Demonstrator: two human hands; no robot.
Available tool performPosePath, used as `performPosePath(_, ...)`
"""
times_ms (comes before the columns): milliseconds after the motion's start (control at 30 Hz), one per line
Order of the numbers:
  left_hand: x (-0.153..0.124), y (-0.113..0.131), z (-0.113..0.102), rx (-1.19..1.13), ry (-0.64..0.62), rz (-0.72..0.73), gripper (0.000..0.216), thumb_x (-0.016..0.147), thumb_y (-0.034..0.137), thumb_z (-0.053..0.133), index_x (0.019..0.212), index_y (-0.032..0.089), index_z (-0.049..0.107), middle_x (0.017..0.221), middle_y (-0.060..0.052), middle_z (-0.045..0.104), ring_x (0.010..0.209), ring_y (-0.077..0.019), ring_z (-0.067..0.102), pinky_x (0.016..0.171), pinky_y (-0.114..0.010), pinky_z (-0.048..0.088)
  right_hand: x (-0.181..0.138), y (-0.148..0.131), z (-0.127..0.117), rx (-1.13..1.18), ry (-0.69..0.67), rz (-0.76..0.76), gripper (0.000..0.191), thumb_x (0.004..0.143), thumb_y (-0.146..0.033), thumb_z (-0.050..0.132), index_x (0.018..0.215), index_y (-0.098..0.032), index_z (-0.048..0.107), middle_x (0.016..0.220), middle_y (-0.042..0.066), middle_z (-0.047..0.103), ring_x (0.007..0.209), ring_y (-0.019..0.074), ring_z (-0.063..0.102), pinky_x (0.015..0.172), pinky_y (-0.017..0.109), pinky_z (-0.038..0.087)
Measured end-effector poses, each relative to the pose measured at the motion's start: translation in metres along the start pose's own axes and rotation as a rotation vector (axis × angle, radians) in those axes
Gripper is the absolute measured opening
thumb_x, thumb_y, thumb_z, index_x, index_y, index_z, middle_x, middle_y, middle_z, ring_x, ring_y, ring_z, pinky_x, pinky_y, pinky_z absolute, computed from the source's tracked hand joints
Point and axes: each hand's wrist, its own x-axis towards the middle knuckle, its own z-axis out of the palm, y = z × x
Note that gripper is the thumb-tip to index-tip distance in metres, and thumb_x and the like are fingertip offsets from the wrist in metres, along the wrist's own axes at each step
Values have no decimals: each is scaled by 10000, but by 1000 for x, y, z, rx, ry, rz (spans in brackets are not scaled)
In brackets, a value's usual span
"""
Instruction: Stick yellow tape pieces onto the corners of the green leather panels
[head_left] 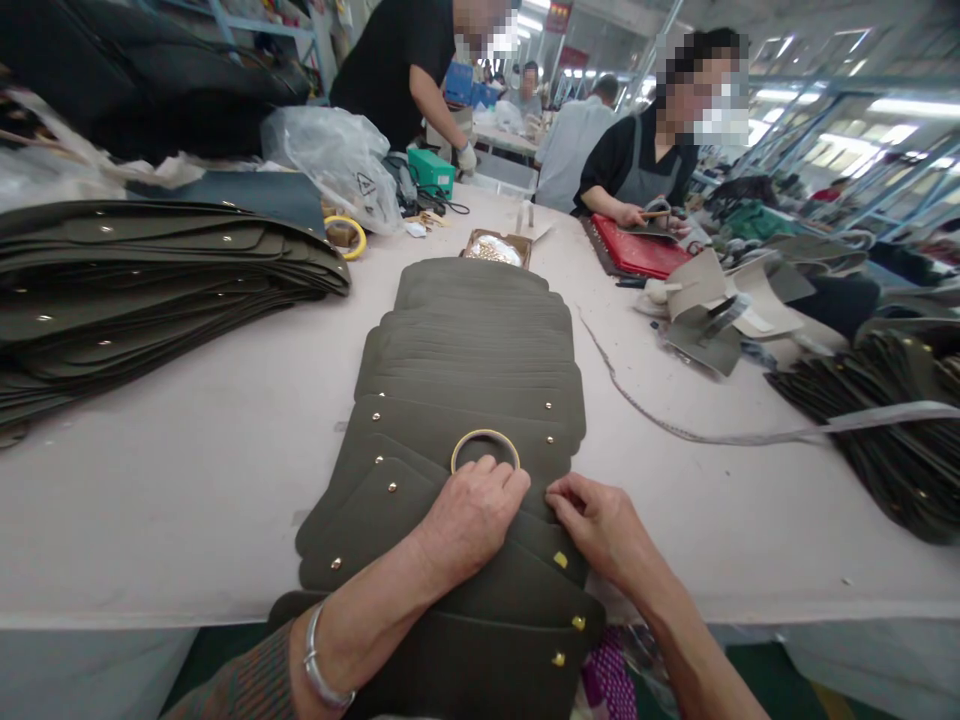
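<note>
A row of overlapping dark olive panels (472, 350), looking like leather, runs away from me across the table. Small gold studs (392, 487) dot their corners, and yellow tape pieces (561, 560) cover some studs at the near right. My left hand (476, 515) is closed on a yellow-edged roll of tape (485, 434), held upright over the panels. Thumb and finger of my right hand (600, 515) are pinched together at the panels' right edge. Whatever lies between those fingertips is too small to make out.
To the left lies a thick stack of olive panels (150, 290), with another tape roll (345, 237) behind. A box of gold studs (495, 249) stands beyond the row. On the right are a strip (675, 432) and more panels (885, 420). A co-worker (637, 170) handles pieces across the table.
</note>
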Motion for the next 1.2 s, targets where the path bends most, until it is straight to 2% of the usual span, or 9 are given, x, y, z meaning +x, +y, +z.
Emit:
performPosePath(67,0,0,0,0,11,2,145,934,140,394,900,187,527,827,-34,555,797,-208,492,689,-333,443,-2,2,0,-5,40,18,181,828,-272,545,967,-199,636,637,-16,654,600,168,601,597,277,418)
performPosePath(133,0,0,0,1,26,4,154,937,144,389,893,183,530,812,-36,554,784,-202,495,684,-324,440,-6,4,-2,29,97,59,227,832,-314,570,1022,-194,606,614,-25,639,561,166,587,576,276,418)
performPosePath(300,-2,1,1,3,65,11,166,948,170,382,877,183,532,790,-31,557,746,-195,501,654,-313,432,-20,8,-2,114,120,54,207,885,-345,524,793,-216,658,777,32,706,695,185,638,653,285,459)
performPosePath(500,-3,0,4,7,75,2,161,947,181,396,863,187,533,788,-29,569,747,-198,514,655,-314,433,-18,3,12,-171,164,-63,206,899,-277,504,825,-215,687,811,55,705,743,202,644,708,306,452)
performPosePath(700,-4,-1,-2,-26,114,2,159,940,161,398,901,184,550,803,-33,594,769,-208,537,681,-331,471,-7,-3,10,-224,105,-95,202,899,-243,502,802,-198,673,785,46,687,720,183,639,677,281,444)
performPosePath(967,-4,-11,-18,-202,335,114,236,963,147,383,1130,167,549,883,-39,682,833,-150,648,790,-284,542,-11,1,-11,10,-120,-105,198,859,-247,546,749,-225,708,729,15,711,677,170,631,631,266,453)
performPosePath(1033,-3,-12,-19,-256,366,139,262,970,176,402,1205,170,518,955,-48,699,870,-143,664,818,-277,548,-13,-1,-11,109,-21,-102,202,878,-269,529,849,-228,725,825,30,731,748,182,649,684,283,480)
performPosePath(1100,-3,-10,-18,-298,342,143,363,973,187,406,1335,176,415,1044,-60,696,897,-138,671,812,-262,553,-14,-5,-9,207,155,-112,210,893,-287,526,970,-223,710,943,53,728,832,193,656,744,302,498)
performPosePath(1200,-4,-7,-15,-315,270,118,480,979,206,388,1438,173,251,1046,-71,698,878,-145,682,771,-256,560,-14,-14,-2,267,291,-232,216,900,-272,526,1051,-216,669,988,73,705,865,191,648,754,307,512)
